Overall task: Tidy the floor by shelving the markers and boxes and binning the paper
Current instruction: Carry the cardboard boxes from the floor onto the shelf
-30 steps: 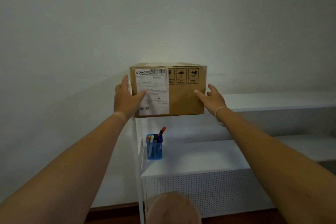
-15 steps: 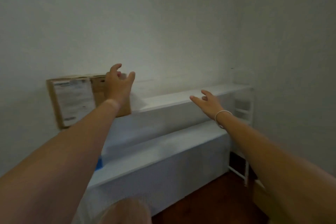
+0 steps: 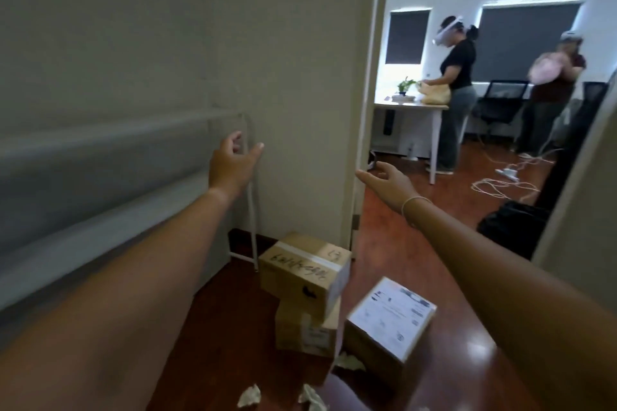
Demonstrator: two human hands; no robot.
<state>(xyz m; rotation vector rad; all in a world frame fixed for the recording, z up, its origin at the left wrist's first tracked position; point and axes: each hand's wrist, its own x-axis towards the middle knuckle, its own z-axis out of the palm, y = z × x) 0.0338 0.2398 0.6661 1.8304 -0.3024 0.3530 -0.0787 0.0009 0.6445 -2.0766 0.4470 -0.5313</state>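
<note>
Three cardboard boxes lie on the wooden floor: a taped box (image 3: pixel 305 272) with handwriting stacked on a lower box (image 3: pixel 305 332), and a box with a white label (image 3: pixel 389 320) to their right. Crumpled paper scraps (image 3: pixel 249 395) (image 3: pixel 312 397) (image 3: pixel 349 362) lie in front of them. My left hand (image 3: pixel 233 165) is held out open in the air near the right end of the white shelf (image 3: pixel 110 160). Open too, my right hand (image 3: pixel 389 182) hovers above the boxes, a thin band on its wrist. Neither hand holds anything.
The white shelf unit runs along the wall at left, its thin leg (image 3: pixel 253 227) beside the boxes. A doorway at right opens to an office with two people (image 3: pixel 455 77) (image 3: pixel 551 87), a desk (image 3: pixel 410 110), chairs and cables (image 3: pixel 507 180) on the floor. A dark bag (image 3: pixel 510 227) sits near the door.
My view has swung right, from the shelved box to the floor boxes and doorway. Both hands have left the shelved box and hang open in the air.
</note>
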